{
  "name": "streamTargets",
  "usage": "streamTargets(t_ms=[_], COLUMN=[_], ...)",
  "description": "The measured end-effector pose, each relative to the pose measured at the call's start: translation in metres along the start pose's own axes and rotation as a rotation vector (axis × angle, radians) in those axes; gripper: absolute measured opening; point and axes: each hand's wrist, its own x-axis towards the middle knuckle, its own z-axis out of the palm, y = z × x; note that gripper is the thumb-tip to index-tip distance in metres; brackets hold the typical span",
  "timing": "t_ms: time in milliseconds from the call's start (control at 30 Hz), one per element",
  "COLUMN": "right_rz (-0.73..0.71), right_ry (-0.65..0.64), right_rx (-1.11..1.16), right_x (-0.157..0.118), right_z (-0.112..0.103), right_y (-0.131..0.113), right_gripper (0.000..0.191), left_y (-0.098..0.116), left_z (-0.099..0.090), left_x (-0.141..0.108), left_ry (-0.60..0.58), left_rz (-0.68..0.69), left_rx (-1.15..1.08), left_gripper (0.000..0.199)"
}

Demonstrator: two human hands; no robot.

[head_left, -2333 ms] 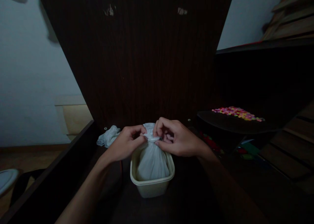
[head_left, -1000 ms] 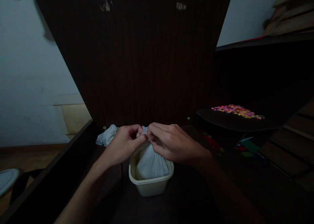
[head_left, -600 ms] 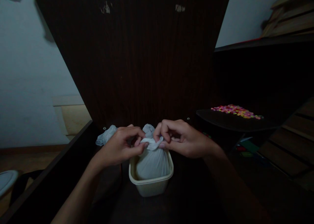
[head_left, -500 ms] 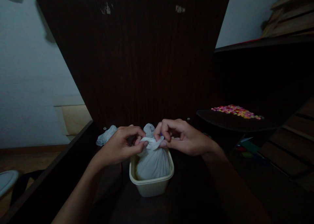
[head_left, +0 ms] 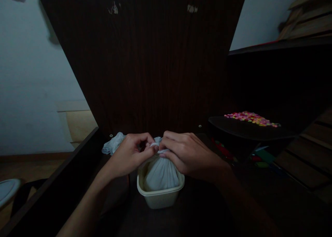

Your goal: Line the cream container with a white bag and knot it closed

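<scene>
A full white plastic bag [head_left: 163, 176], gathered and twisted at its neck, sits inside a cream rectangular container [head_left: 164, 199]. My left hand [head_left: 134, 150] pinches the bag's neck from the left between thumb and fingers. From the other side my right hand [head_left: 185, 152] is closed on the same neck, its fingers bent over the top and its thumb below. The two hands' fingertips almost meet there. Only a bit of the bag's bunched top shows behind them. A crumpled translucent plastic bag [head_left: 113, 143] lies just beyond my left hand.
A tall dark wooden panel [head_left: 155, 74] rises behind the container. To the right, a curved dark shelf [head_left: 233, 128] bears a heap of small pink, red and yellow pieces [head_left: 252, 118]. A dark side board [head_left: 54, 181] runs along the left. Wooden slats [head_left: 311, 20] stand at upper right.
My right hand has shifted slightly left and turned over, its fingers now covering the neck. The loose twisted strip that showed between my hands is now mostly covered. My left hand has barely moved.
</scene>
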Motion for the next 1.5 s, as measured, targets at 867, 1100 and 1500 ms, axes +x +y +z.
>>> streamTargets(t_ms=[867, 1100, 1500], right_rz=[-0.070, -0.174, -0.285], right_ry=[0.105, 0.158, 0.118], right_rx=[0.079, 0.193, 0.664], right_x=[0.004, 0.002, 0.002], right_z=[0.010, 0.002, -0.004], right_y=[0.002, 0.017, 0.039], right_gripper=[0.009, 0.013, 0.016], left_y=[-0.002, -0.001, -0.020], left_z=[-0.003, -0.008, -0.012], left_x=[0.000, -0.003, 0.000], left_ry=[-0.021, -0.162, -0.183], left_rz=[0.130, 0.179, 0.193], left_rx=[0.064, 0.097, 0.013], left_gripper=[0.025, 0.023, 0.022])
